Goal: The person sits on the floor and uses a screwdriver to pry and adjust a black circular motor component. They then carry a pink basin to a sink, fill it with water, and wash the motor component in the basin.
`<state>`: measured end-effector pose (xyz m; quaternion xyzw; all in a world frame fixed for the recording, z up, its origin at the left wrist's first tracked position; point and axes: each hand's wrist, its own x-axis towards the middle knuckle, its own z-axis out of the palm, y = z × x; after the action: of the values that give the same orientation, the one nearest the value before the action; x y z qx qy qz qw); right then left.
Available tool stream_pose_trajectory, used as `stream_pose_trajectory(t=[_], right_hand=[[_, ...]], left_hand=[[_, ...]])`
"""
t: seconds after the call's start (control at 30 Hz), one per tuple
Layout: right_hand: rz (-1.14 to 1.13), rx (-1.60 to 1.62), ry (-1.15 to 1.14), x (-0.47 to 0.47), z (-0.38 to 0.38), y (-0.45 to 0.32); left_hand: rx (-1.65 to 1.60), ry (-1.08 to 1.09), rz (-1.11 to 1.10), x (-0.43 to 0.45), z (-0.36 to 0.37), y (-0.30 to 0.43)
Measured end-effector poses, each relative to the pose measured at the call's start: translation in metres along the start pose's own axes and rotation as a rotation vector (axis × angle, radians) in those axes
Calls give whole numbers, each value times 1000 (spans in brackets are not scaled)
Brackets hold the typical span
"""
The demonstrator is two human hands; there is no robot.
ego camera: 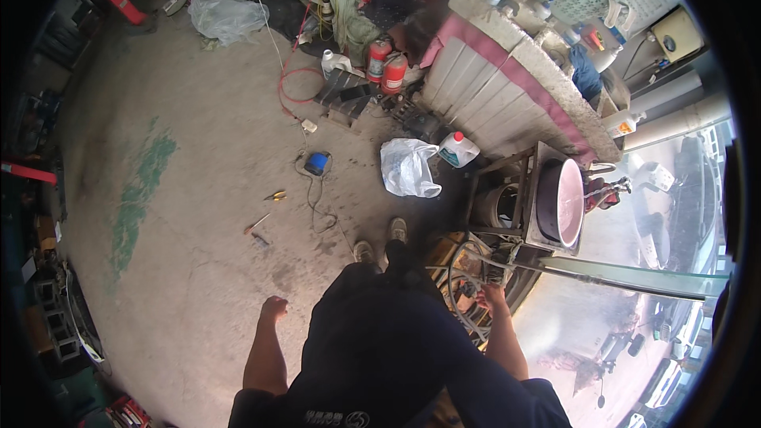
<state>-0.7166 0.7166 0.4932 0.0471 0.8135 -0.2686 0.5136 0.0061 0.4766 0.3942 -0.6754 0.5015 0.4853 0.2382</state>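
My left hand (274, 308) hangs low over the concrete floor, fingers curled, with nothing seen in it. On the other side, my right hand (491, 297) is beside a yellow crate (447, 249) holding coiled grey hose (455, 276); whether it touches anything there cannot be told. On the floor ahead lie pliers with yellow handles (277, 195), a screwdriver (257, 224) and a small dark object (260, 241). A blue round object (317, 163) with a dark cable sits farther ahead. A white plastic bag (409, 167) stands near a white jug with a red cap (458, 150).
To the right, a pink-lined basin (569, 202) rests on a metal-framed stand (544, 151), and a glass door edge (642, 279) juts out. Two red fire extinguishers (393, 73) and a dark slatted platform (342, 95) stand ahead. A red hose (282, 83) crosses the floor.
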Motion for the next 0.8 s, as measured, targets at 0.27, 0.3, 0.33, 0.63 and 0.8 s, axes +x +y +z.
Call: stream_pose_trajectory(t=[0.27, 0.3, 0.33, 0.63, 0.8], right_hand=[[7, 6, -11, 2, 7, 1], [1, -4, 5, 3, 3, 4], [-8, -20, 13, 5, 0, 6], [-9, -33, -4, 5, 2, -5], [10, -2, 32, -3, -3, -7]], left_hand=[[-330, 185, 37, 4, 15, -7], [-342, 182, 47, 8, 20, -6], [-355, 179, 56, 11, 24, -5], [-273, 164, 171, 17, 35, -36], [-323, 148, 137, 6, 28, -23]])
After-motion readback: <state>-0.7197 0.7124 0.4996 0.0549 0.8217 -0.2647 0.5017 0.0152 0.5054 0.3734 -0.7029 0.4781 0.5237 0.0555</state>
